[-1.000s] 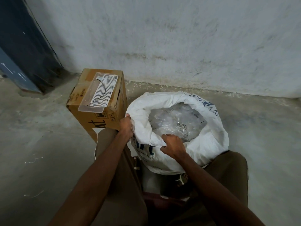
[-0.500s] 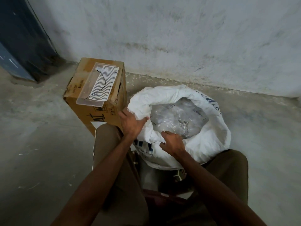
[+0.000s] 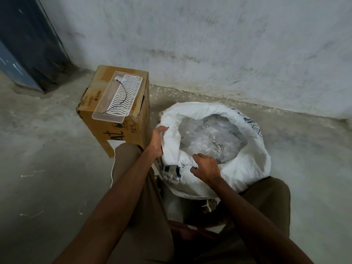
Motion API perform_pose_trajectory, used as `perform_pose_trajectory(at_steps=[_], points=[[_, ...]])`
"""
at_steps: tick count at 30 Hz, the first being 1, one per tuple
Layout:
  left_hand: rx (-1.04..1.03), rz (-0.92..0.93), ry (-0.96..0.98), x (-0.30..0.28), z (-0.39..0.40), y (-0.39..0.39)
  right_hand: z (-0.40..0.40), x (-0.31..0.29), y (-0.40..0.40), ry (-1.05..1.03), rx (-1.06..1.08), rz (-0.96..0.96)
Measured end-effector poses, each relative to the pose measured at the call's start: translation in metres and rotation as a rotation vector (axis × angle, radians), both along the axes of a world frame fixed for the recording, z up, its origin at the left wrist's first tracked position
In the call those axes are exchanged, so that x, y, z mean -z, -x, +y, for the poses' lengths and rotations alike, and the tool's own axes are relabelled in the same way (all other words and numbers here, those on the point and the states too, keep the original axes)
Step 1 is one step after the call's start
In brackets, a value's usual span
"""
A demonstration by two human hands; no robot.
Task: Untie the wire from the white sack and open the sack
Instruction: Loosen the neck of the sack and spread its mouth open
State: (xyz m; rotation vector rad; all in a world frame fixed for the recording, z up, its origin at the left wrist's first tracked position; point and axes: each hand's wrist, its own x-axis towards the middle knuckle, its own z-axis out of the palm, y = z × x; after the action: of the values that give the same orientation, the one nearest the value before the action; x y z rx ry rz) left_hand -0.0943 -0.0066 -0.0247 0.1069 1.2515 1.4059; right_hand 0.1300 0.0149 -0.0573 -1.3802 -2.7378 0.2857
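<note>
The white sack [image 3: 247, 168] is standing on the floor between the person's knees, its mouth rolled open over clear plastic packets [image 3: 209, 138]. The right hand [image 3: 205, 167] is curling over the near rim, fingers pinching the rolled fabric. The left hand [image 3: 157, 142] is gripping the sack's left edge, thumb inside, fingers outside. Just left of it, a cardboard box [image 3: 114, 126] is crowding that side, nearly touching the sack. The wire [image 3: 123, 96] is lying on a white tray [image 3: 118, 98] atop the box. Bare concrete floor [image 3: 304, 149] is lying open to the right, the wall [image 3: 209, 44] closing behind.
</note>
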Motion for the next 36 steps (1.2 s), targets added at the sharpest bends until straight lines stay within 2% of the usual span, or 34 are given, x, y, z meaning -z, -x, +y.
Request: perform_pose_trajectory(at_steps=[2, 3, 6, 7, 8, 11, 13, 15, 17, 19, 21, 23, 25, 27, 29, 30, 32, 34, 36], points=[[0.068, 0.185, 0.063, 0.003, 0.006, -0.002, -0.003, 0.0, 0.003, -0.018, -0.016, -0.006], [0.15, 0.361, 0.135, 0.006, 0.008, -0.004, -0.005, 0.0, 0.006, -0.037, -0.022, -0.01], [0.157, 1.23, 0.413, 0.012, -0.007, -0.021, -0.007, 0.003, 0.011, -0.056, -0.037, 0.0], [0.141, 1.397, 0.422, 0.016, -0.011, -0.025, -0.007, 0.004, 0.012, -0.048, -0.038, 0.008], [0.134, 1.43, 0.385, 0.012, -0.012, -0.028, -0.007, 0.004, 0.012, -0.045, -0.038, 0.013], [0.124, 1.269, 0.266, 0.018, 0.0, -0.023, -0.007, 0.002, 0.011, -0.035, -0.037, 0.013], [0.068, 1.017, 0.2, 0.014, 0.006, -0.018, -0.008, 0.002, 0.009, -0.032, -0.016, 0.019], [0.001, 0.655, 0.165, 0.007, 0.011, -0.012, -0.008, 0.003, 0.006, -0.034, 0.004, 0.016], [-0.047, 0.275, 0.214, 0.002, 0.012, -0.007, -0.006, 0.005, 0.004, -0.03, 0.01, 0.007], [-0.117, 0.045, 0.218, 0.006, 0.01, -0.003, -0.003, 0.007, 0.001, -0.016, 0.021, 0.006], [-0.063, -0.043, 0.179, 0.011, 0.01, -0.004, 0.001, 0.011, -0.005, -0.008, 0.023, 0.007], [0.077, 0.003, 0.14, 0.009, 0.012, -0.005, 0.003, 0.014, -0.009, -0.009, 0.009, -0.001], [0.243, 0.208, 0.161, 0.004, 0.016, -0.01, 0.004, 0.017, -0.007, -0.026, -0.023, -0.004], [0.326, 0.688, 0.297, 0.004, 0.018, -0.018, 0.001, 0.02, -0.002, -0.048, -0.061, 0.02], [0.171, 1.191, 0.372, 0.005, 0.014, -0.023, -0.002, 0.019, 0.004, -0.089, -0.11, 0.021], [0.067, 1.295, 0.325, 0.009, 0.014, -0.02, -0.004, 0.017, 0.006, -0.099, -0.13, 0.015], [-0.008, 1.252, 0.152, 0.01, 0.016, -0.013, -0.004, 0.012, 0.006, -0.12, -0.167, 0.014], [0.007, 1.134, 0.106, 0.005, 0.024, -0.009, 0.004, 0.004, 0.0, -0.112, -0.248, 0.034], [-0.047, 0.855, 0.113, -0.007, 0.032, -0.008, 0.018, -0.006, -0.006, -0.059, -0.332, 0.012]])
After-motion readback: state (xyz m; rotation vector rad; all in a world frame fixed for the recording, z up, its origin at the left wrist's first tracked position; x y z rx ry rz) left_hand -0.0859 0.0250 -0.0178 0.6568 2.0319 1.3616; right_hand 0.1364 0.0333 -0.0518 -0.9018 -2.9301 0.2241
